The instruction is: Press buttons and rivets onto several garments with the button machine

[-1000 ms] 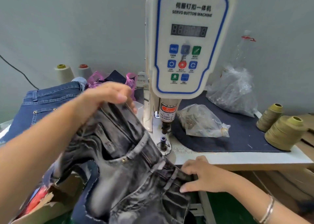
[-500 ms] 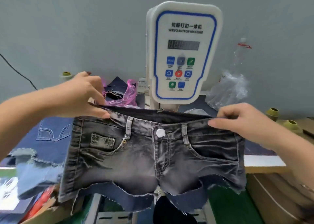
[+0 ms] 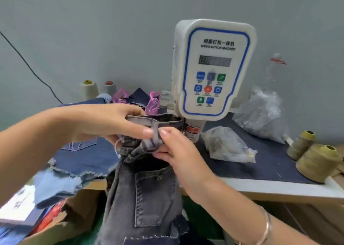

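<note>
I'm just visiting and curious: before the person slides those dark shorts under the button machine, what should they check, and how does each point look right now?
1. Both hands hold the waistband: ok. The left hand and right hand pinch the grey denim shorts at the top edge.
2. Shorts spread flat: not ok; they hang bunched and folded, back pocket showing.
3. Press point free of fabric: cannot tell; the shorts and hands hide the base under the button machine.
4. Fingers clear of the press: cannot tell; the right hand's grip is close beside the machine's head.
5. Spare parts within reach: ok; a small plastic bag lies on the table just right of the machine.
</note>
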